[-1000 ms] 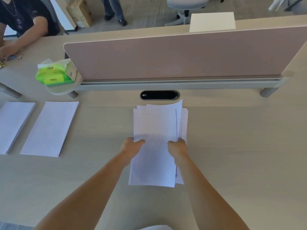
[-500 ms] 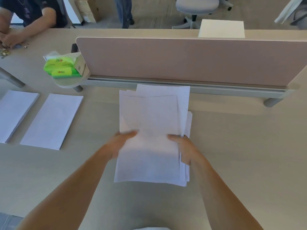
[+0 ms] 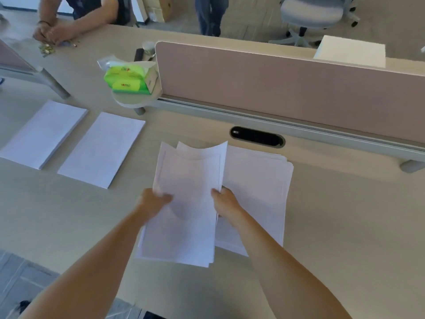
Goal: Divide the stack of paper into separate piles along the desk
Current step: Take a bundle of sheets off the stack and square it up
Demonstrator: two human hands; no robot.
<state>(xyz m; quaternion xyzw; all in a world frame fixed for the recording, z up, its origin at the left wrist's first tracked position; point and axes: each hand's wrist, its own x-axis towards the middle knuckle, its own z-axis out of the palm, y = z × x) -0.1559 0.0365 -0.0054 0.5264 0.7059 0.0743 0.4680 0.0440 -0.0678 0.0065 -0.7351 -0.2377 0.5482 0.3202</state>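
Observation:
A bundle of white sheets [image 3: 186, 203] is lifted off the desk, its far edge curling upward. My left hand [image 3: 153, 200] grips its left edge and my right hand [image 3: 224, 201] pinches its right edge. To the right of the bundle, the remaining paper stack [image 3: 257, 192] lies flat on the desk, slightly fanned, partly hidden by the bundle and my right forearm. Two separate paper piles lie to the left: a thicker pile [image 3: 43, 133] at the far left and a thinner pile [image 3: 102, 149] beside it.
A pink divider panel [image 3: 287, 88] on a grey rail runs along the back, with a black cable slot [image 3: 257, 137] in front. A green tissue pack [image 3: 127, 80] sits on a small round shelf. Another person's hands [image 3: 50, 33] work at the far left; an office chair [image 3: 315, 12] stands behind.
The bundle has come off the stack and shifted left, exposing the remaining stack on its right. My view has turned left, and both hands keep hold of the sheets.

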